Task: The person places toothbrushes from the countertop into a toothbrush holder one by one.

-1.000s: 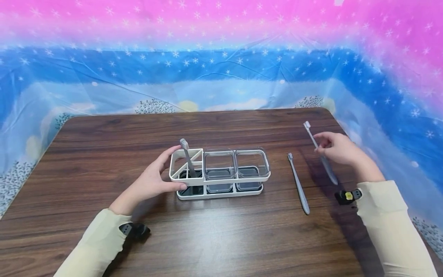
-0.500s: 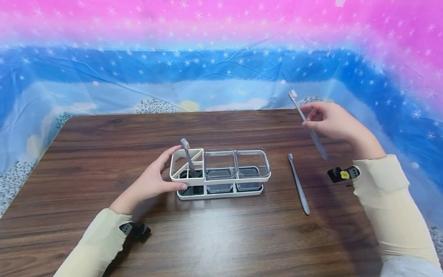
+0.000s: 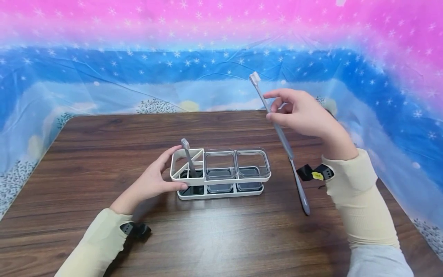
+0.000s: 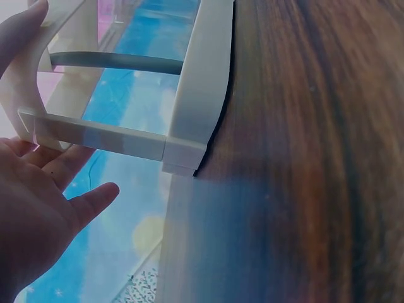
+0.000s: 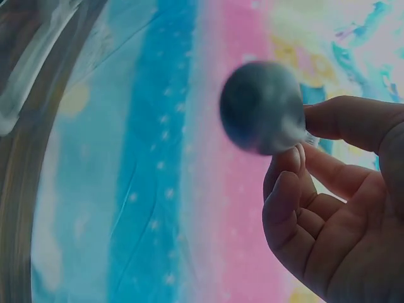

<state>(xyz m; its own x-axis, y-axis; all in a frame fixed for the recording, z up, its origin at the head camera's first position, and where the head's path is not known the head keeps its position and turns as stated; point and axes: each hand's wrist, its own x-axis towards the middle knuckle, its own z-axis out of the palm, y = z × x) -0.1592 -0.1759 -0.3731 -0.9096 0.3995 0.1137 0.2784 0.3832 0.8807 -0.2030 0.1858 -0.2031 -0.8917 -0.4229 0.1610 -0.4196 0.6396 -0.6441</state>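
Note:
My right hand (image 3: pixel 301 111) pinches a grey toothbrush (image 3: pixel 282 136) between thumb and fingers, raised above the table with its bristle head up and to the left. In the right wrist view the rounded end of its handle (image 5: pixel 262 107) points at the camera. My left hand (image 3: pixel 152 179) grips the left end of a white toothbrush holder (image 3: pixel 238 180), thumb at the front and fingers round the back. In the left wrist view the holder's end frame (image 4: pixel 101 136) shows beside the fingers. Another grey toothbrush (image 3: pixel 189 156) leans upright in the holder's divided left compartment.
A third grey toothbrush (image 3: pixel 300 190) lies on the brown wooden table (image 3: pixel 221 238) right of the holder. Two clear square cups (image 3: pixel 219 175) sit in the holder's middle and right slots. A patterned pink and blue cloth (image 3: pixel 207 65) hangs behind the table.
My right hand has lifted its toothbrush from the right side of the table and carried it up and left toward the holder. The left hand and holder have stayed put.

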